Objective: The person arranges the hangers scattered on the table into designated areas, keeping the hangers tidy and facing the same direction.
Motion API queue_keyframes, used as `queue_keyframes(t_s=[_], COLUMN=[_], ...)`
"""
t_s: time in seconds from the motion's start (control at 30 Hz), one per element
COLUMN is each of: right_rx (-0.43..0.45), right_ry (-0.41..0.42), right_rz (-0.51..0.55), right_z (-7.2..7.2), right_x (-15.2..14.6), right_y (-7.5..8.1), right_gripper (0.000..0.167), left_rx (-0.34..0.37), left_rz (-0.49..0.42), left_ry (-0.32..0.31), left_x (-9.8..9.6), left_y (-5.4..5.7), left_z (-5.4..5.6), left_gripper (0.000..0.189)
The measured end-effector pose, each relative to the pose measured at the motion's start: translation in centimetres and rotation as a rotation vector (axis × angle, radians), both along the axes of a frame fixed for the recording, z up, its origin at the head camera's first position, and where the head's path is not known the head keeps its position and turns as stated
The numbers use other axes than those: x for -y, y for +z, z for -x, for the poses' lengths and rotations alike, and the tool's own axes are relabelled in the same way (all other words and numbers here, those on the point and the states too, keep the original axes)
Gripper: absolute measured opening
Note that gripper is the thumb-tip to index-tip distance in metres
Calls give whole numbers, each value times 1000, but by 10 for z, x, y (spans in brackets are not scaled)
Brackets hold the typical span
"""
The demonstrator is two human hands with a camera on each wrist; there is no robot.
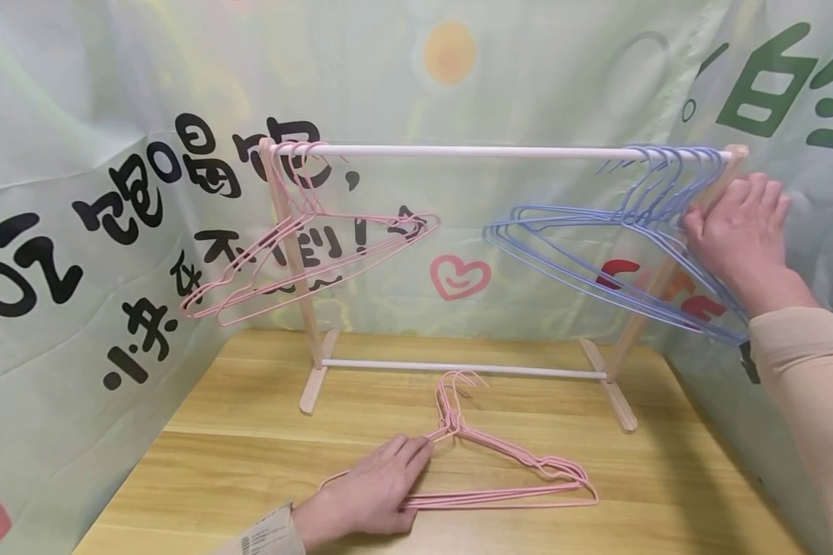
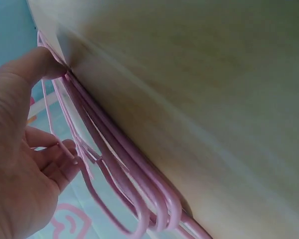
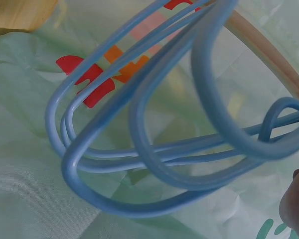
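Several pink hangers (image 1: 521, 501) lie stacked on the table with their hooks toward the rack. My left hand (image 1: 382, 486) grips their left side; in the left wrist view the thumb (image 2: 50, 64) presses near one wire, and the fingertips (image 2: 65, 159) curl round another. Several blue hangers (image 1: 562, 212) hang at the right end of the rack's top rail (image 1: 458, 152). Beside them, my right hand (image 1: 743, 223) is at the right post, its thumb side overlapping the hangers. I cannot tell what its fingers hold. The right wrist view shows the blue hangers' rounded corners close up.
More pink hangers (image 1: 326, 270) hang at the rail's left end. The rack's wooden feet (image 1: 621, 405) and lower white bar (image 1: 458, 368) stand on the wooden table (image 1: 201, 462). A printed cloth (image 1: 382, 69) surrounds the back and sides.
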State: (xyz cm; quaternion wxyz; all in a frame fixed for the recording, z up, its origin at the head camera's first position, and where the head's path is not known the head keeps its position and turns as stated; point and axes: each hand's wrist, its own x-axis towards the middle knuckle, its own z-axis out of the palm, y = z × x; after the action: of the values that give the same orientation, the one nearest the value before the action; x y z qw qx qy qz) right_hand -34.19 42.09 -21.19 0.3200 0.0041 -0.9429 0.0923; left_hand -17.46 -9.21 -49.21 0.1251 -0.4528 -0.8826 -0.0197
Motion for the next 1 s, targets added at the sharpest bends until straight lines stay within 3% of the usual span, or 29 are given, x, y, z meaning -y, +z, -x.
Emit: queue_keyframes(t_s=[0.37,0.53,0.7,1.0], right_rx=[1,-7,1,5], right_ry=[-10,-7,-6,-8], right_rz=[-4,-9,-10,-14], right_z=[-2,-1,0,-2], right_x=[3,3,2,3], right_y=[2,1,0,1], right_gripper=[44,44,43,44], left_rx=[12,-24,-62,-64], left_rz=[-109,-142,-148,-191], left_ry=[-30,-44,-22,15], left_x=[5,8,11,20], left_y=[13,21,28,45], left_z=[6,8,9,15], left_gripper=[109,106,101,101])
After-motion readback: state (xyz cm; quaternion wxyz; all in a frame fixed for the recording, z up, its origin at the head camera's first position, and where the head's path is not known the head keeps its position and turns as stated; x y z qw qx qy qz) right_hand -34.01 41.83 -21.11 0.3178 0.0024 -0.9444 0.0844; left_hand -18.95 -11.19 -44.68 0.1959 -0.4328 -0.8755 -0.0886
